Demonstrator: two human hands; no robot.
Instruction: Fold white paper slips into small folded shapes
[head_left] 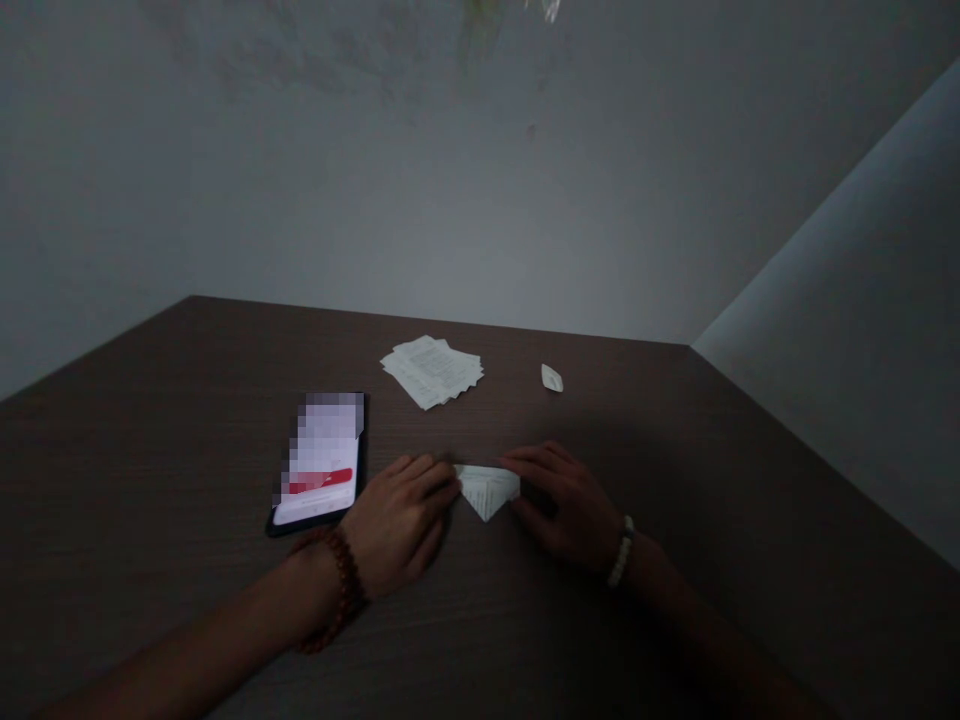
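Note:
A small sheet of printed paper point(487, 489), folded to a downward-pointing triangle, lies on the dark table between my two hands. My left hand point(401, 520) has its fingers closed at the paper's left corner. On the right side, my right hand point(559, 500) grips the right corner between thumb and fingers. Fingertips cover both corners. A dark beaded bracelet is round the left wrist, a pale one round the right.
A phone point(319, 460) with a lit screen lies just left of my left hand. Beyond the hands sit a fanned stack of printed paper sheets point(433, 370) and a small folded white paper piece point(552, 378). A grey wall point(450, 220) borders the wooden table point(187, 400).

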